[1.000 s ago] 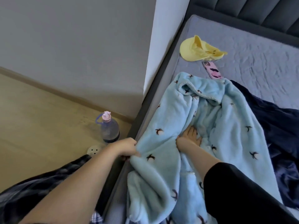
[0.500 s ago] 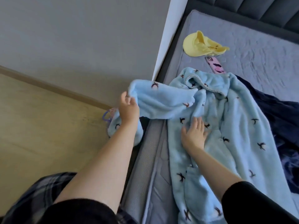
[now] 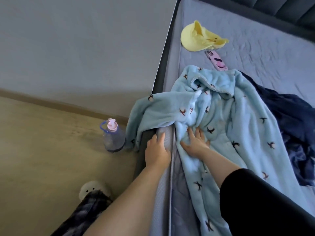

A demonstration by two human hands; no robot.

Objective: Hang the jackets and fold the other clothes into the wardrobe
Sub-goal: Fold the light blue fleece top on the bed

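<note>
Lying along the bed [image 3: 272,53], the light blue fleece robe [image 3: 226,126] stretches from its collar near the pink phone [image 3: 216,60] down toward the near edge, with one sleeve [image 3: 153,109] draped sideways over the side of the bed and hanging toward the floor. The right hand [image 3: 196,142] rests flat on the robe's front, its fingers [image 3: 198,132] straight and spread apart, pressing the fleece down, holding nothing. The left hand [image 3: 157,151] lies on the grey edge of the mattress just beside the robe, below where the sleeve crosses the edge; its fingers [image 3: 162,136] are straight and close together, their tips at or just under the sleeve's hem, and whether they touch the fleece I cannot tell. A dark navy garment [image 3: 293,116] lies crumpled on the bed, partly under the robe's right side. A yellow cap [image 3: 197,39] sits further up the bed, just above the phone. On the wooden floor [image 3: 42,150] a clear water bottle [image 3: 113,137] with a pink lid stands upright just beside the hanging sleeve
</note>
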